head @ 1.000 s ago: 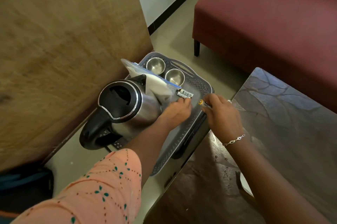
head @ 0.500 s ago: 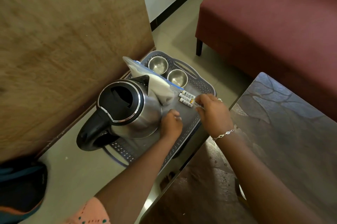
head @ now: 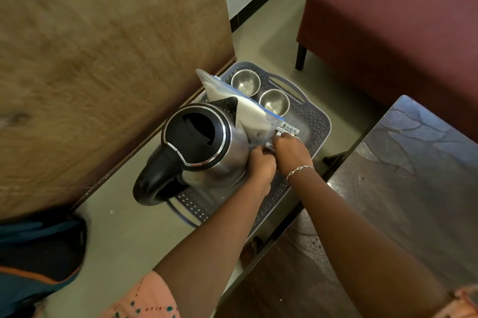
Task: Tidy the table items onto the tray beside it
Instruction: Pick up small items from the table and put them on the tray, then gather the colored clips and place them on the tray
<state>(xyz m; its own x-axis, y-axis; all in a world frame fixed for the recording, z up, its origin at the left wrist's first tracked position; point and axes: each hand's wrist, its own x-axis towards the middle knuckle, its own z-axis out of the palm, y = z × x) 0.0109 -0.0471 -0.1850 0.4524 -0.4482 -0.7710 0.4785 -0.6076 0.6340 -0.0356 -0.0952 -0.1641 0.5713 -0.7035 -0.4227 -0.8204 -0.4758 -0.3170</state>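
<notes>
A grey perforated tray (head: 320, 123) lies on the floor beside the dark table (head: 413, 175). On it stand a steel kettle (head: 207, 147) with an open black lid, two small steel bowls (head: 245, 82) (head: 274, 101) and a clear plastic bag (head: 252, 116) holding something white. Two white batteries (head: 288, 129) rest on the tray floor near the bag. My left hand (head: 261, 166) and my right hand (head: 292, 152) meet just right of the kettle. Their fingertips pinch another white battery (head: 270, 147) low over the tray.
A large wooden board (head: 103, 59) leans close along the tray's left side. A maroon sofa (head: 401, 20) stands at the far right, with bare floor between it and the tray. A blue and orange bag (head: 38, 253) sits at the lower left.
My right hand has drawn back from the two laid batteries toward the kettle. My left hand has come up to meet it, and a third battery now shows between them.
</notes>
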